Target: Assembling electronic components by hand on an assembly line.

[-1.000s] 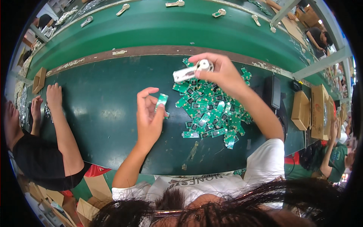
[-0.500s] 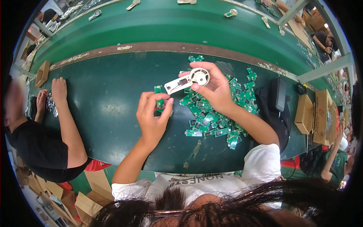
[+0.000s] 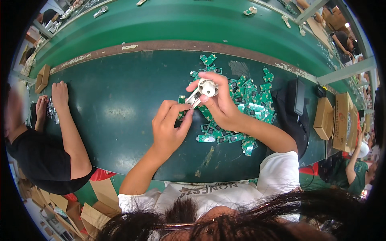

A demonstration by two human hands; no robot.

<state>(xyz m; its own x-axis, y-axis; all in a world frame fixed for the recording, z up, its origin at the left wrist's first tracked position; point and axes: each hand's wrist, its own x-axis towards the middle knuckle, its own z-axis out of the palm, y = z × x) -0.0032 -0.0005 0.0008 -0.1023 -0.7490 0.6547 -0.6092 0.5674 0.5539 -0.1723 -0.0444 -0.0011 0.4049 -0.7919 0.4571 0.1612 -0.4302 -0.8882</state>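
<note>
Between the 2 hands, just above the left side of a heap of small green boards, I see the white part. Its long axis runs aslant: the round end sits up and to the right, the narrow end points down and left, straight at the left hand. From that hand the part lies up and to the right; from the right hand, up and to the left. The right hand is nearer, gripping the round end between thumb and fingers. I read the left hand as curled around 1 green board, partly covered by the forefinger; its thumb and forefinger tips meet at the narrow end, though from here I can't tell whether they pinch it. Beneath everything is the dark green table.
</note>
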